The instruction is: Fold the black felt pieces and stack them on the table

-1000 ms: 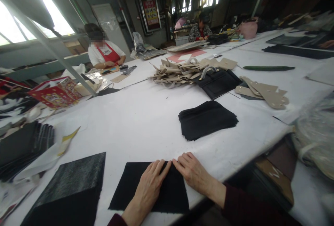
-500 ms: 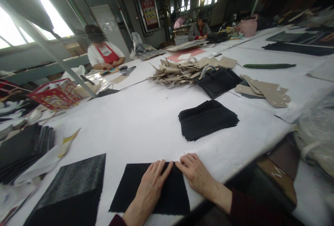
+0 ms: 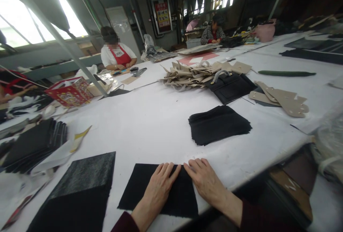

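A black fabric piece [image 3: 134, 189] lies flat on the white table near its front edge. My left hand [image 3: 160, 185] rests on top of it, palm down, fingers stretched toward the far edge. At the far right corner, my right hand [image 3: 207, 182] presses down with its fingers slightly bent, its leftmost digit touching the fabric's edge. Both hands' tips nearly meet there, and neither hand grips anything. Left of them lies a larger black piece [image 3: 80, 203] with a grey, speckled upper part. A stack of black fabric pieces [image 3: 219, 125] sits beyond my right hand.
Farther back are a pile of beige strips [image 3: 184, 76], a black handbag [image 3: 233, 87], beige cut pieces [image 3: 284, 100] and a long green cucumber-like object [image 3: 286, 73]. Dark stacked sheets [image 3: 34, 146] stand at left. Two people work across the white table [image 3: 139, 128].
The view has shifted slightly, so the scene sits farther right. Both hands keep about the same place on the fabric.
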A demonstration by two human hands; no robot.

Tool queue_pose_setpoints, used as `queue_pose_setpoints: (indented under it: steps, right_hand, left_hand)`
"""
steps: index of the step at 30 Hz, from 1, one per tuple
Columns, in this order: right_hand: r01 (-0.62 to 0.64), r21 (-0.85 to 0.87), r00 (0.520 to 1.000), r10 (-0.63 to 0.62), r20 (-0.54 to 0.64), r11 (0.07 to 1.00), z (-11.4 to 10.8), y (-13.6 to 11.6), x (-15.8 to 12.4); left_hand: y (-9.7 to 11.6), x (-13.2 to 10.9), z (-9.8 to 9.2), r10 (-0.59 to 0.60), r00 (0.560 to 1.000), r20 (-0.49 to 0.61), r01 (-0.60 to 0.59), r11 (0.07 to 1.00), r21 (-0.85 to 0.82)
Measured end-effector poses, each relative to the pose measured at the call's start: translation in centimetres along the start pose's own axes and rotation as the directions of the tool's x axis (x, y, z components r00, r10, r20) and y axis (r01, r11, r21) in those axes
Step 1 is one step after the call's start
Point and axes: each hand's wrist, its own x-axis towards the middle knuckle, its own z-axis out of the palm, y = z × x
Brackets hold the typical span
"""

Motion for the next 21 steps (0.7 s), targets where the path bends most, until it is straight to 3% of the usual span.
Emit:
queue_pose_setpoints:
  steps: [3,6,12,14,17,21]
  right_hand:
    - [0.014,-0.021,1.0,-0.014,0.001,1.0,0.2,0.2,-0.5]
    - [-0.005,0.001,1.0,0.005,0.01,1.0,0.1,0.5,-0.5]
    - [-0.18,0.181,0.98,0.16,0.119,0.967,-1.9,0.1,2.0]
    - [-0.212,0.239,0.976,0.191,0.109,0.948,-2.3,-0.6,3.3]
    - [-0.197,0.356,0.98,0.175,0.091,0.913,-1.8,-1.6,4.7]
    - [-0.227,0.478,0.973,0.176,0.15,0.849,-0.7,-1.4,4.1]
  left_hand:
    - [-1.4,-1.3,-0.1,-0.044,0.999,0.012,0.044,0.997,-0.058]
    - [-3.6,-2.9,-0.2,-0.166,0.985,0.036,0.169,0.978,-0.122]
    - [-6.6,-3.1,-1.6,-0.413,0.906,0.09,0.42,0.856,-0.303]
    - [-6.7,-2.2,-1.8,-0.422,0.902,0.096,0.43,0.851,-0.301]
    - [-6.0,-1.2,-1.3,-0.358,0.93,0.088,0.367,0.876,-0.312]
    - [-4.6,-1.0,-0.2,-0.306,0.951,0.05,0.296,0.846,-0.444]
